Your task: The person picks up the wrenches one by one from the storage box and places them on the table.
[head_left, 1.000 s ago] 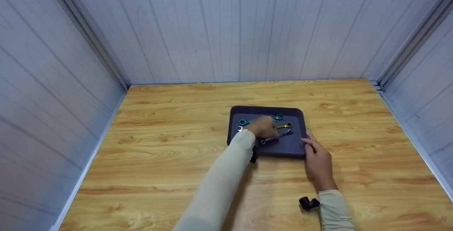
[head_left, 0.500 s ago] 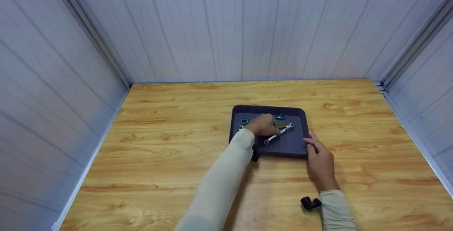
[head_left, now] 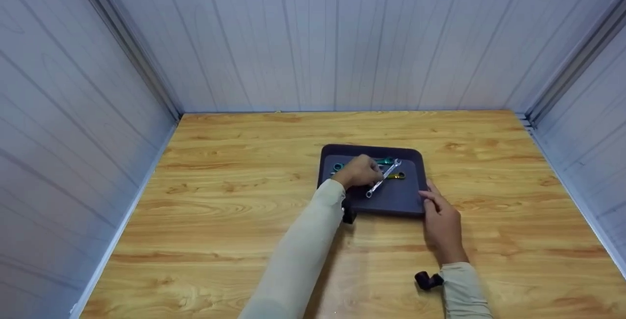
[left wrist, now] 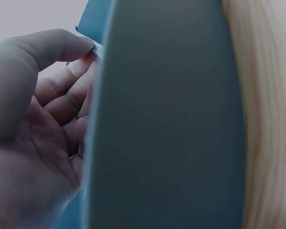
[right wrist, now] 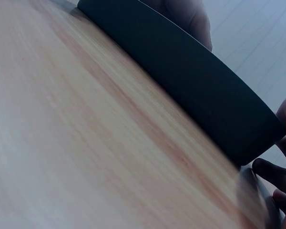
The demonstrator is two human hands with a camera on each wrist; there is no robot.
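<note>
A dark grey rectangular tray [head_left: 398, 205] holds several small wrenches. My left hand [head_left: 363, 170] is over its middle and pinches a silver wrench [head_left: 375, 189] between thumb and fingers. The wrench slants across the tray, one end toward the back right; whether it is lifted I cannot tell. Behind and under it show a green wrench [head_left: 337, 167] and a gold wrench [head_left: 399, 175], both partly hidden. In the left wrist view, the tray wall [left wrist: 167, 114] covers most of the wrench. My right hand [head_left: 442, 223] grips the tray's right edge near the front corner.
The tray stands on a wood-grain table [head_left: 234, 201]. Pale panel walls [head_left: 303, 40] close off the back and both sides. A black wrist camera [head_left: 428, 280] sticks out from the right sleeve, and another [head_left: 348, 211] sits under the left wrist.
The silver wrench has swung steeper in my left fingers, its far end now toward the back of the tray over the green wrench. My right hand keeps its place on the tray.
</note>
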